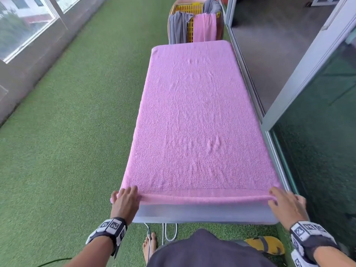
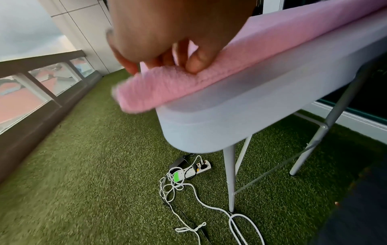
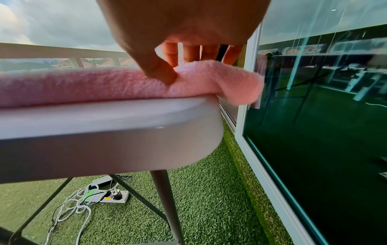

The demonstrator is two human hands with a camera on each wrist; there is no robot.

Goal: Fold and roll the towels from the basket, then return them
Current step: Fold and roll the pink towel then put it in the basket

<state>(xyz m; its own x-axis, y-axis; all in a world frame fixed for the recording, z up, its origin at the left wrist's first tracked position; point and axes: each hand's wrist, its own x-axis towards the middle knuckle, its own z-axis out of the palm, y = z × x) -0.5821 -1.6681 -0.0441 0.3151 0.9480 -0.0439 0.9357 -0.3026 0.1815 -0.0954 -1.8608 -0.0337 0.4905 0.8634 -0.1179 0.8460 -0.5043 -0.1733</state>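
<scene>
A pink towel [image 1: 194, 116] lies spread flat along the white table [image 1: 204, 213], covering nearly all of it. Its near edge is turned over into a thin roll. My left hand [image 1: 125, 197] pinches the near left corner of that rolled edge [image 2: 167, 82], thumb under and fingers on top. My right hand [image 1: 285, 201] pinches the near right corner [image 3: 209, 77] the same way. A yellow basket [image 1: 189, 18] stands past the table's far end, with grey towels [image 1: 178, 27] and a pink towel [image 1: 205, 27] draped over its rim.
Green artificial turf [image 1: 67, 132] lies to the left and under the table. A glass sliding door [image 1: 317, 132] runs close along the right. A power strip with tangled white cables [image 2: 188, 170] lies under the table. A yellow sandal [image 1: 265, 245] lies by my feet.
</scene>
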